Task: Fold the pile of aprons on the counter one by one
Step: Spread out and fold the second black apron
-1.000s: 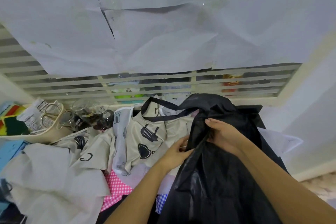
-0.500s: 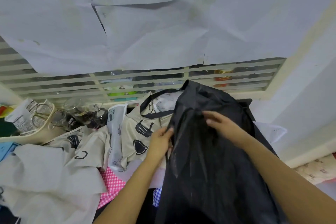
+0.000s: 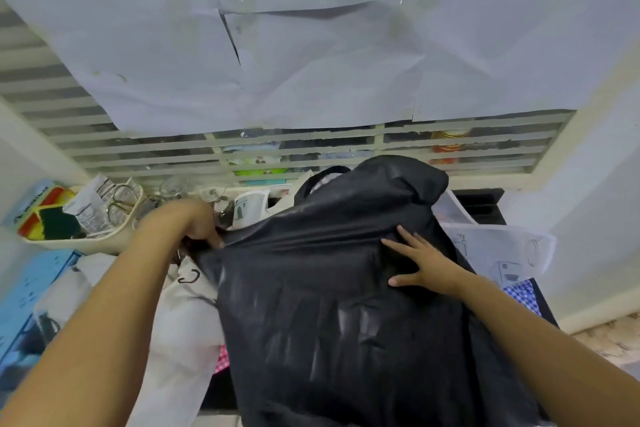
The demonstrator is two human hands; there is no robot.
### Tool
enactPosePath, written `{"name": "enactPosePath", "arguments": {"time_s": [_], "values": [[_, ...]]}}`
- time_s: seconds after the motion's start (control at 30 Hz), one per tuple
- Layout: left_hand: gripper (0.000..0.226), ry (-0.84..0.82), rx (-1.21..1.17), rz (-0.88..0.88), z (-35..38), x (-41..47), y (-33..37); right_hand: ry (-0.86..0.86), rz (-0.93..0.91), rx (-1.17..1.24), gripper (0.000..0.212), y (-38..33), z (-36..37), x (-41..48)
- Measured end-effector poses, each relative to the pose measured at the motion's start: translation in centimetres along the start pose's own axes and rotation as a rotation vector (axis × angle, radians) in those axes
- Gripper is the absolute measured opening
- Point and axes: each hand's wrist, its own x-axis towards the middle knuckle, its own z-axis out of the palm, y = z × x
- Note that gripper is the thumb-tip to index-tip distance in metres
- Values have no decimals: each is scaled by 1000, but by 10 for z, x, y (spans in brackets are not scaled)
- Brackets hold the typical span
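A shiny black apron (image 3: pixel 339 305) lies spread over the pile on the counter and fills the middle of the view. My left hand (image 3: pixel 194 222) pinches its upper left edge, pulled out toward the left. My right hand (image 3: pixel 420 262) lies flat on the black cloth, fingers spread, pressing near its upper right. Under the black apron lie other aprons: a cream one with dark prints (image 3: pixel 187 288), a white printed one (image 3: pixel 498 253) at the right, and bits of pink check (image 3: pixel 221 359) and blue check (image 3: pixel 523 295).
A cream basket (image 3: pixel 104 239) with scissors, sponges and a packet stands at the back left. Glassware (image 3: pixel 173 187) sits behind my left hand. A blue box (image 3: pixel 31 291) lies at the left. A louvred window covered with paper runs behind the counter.
My left hand has moved far left, drawing the black apron's edge out. My right hand has let go of the cloth and now lies flat on it. The apron is spread wider.
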Motion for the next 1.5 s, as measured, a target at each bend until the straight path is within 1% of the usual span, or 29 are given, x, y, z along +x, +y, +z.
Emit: {"name": "enactPosePath", "arguments": {"time_s": [0.03,0.1,0.13,0.17,0.2,0.27,0.3,0.33,0.4,0.47,0.5,0.53,0.6,0.63,0.67,0.73,0.77,0.83,0.9,0.93,1.03,1.1,1.17,1.23,1.3,1.37,1.4,1.43,1.5], "values": [[38,-32,91,-60,9,10,-3,84,-31,52,76,-1,-1,1],[39,-2,130,-104,30,26,-1,386,-1,98,60,0,-1,1],[37,53,65,-88,41,30,4,515,85,96,62,1,-1,1],[37,126,-65,-45,51,36,12,586,191,108,70,2,-2,1],[39,193,-253,-1,61,38,25,597,290,131,80,4,-3,1],[43,323,-558,108,78,39,55,533,413,175,97,11,-3,3],[47,352,-636,152,83,39,71,510,442,214,98,15,-4,3],[55,359,-682,180,87,38,86,505,450,271,93,19,-5,4],[69,413,-721,215,88,41,109,481,436,354,67,23,-9,4],[67,515,-723,225,84,43,125,437,377,366,42,24,-15,4],[66,528,-700,236,80,46,133,419,342,369,36,24,-19,3],[68,491,-669,246,78,49,139,396,299,369,32,21,-24,0],[73,324,-621,237,75,58,149,326,225,398,28,20,-32,-3],[69,243,-603,229,74,62,152,291,208,432,26,19,-36,-6],[56,194,-600,238,72,67,154,254,202,470,25,20,-39,-10],[21,170,-677,260,69,73,157,177,224,587,30,19,-45,-17],[17,152,-726,270,66,74,158,134,252,681,31,20,-47,-20],[24,124,-783,298,59,75,159,55,326,877,25,23,-51,-23],[25,126,-804,289,52,79,156,18,405,947,25,27,-49,-21],[24,133,-869,273,48,82,154,13,422,889,26,29,-47,-19],[16,150,-1246,187,28,92,146,25,370,641,35,32,-49,-17],[11,189,-1370,156,14,102,139,17,371,480,33,32,-55,-16],[19,239,-1394,151,5,110,137,-33,424,253,23,32,-60,-16],[18,292,-1456,166,-1,115,139,-97,522,74,13,27,-68,-16],[18,411,-1539,182,-8,116,142,-34,575,-114,10,22,-82,-14],[21,564,-1612,201,-17,116,141,94,620,-220,24,22,-103,-11],[22,631,-1636,203,-23,113,139,129,636,-256,26,22,-114,-9],[24,697,-1648,199,-28,113,136,145,655,-294,22,21,-124,-10],[24,777,-1597,176,-33,109,130,185,722,-326,5,24,-141,-13]]}}
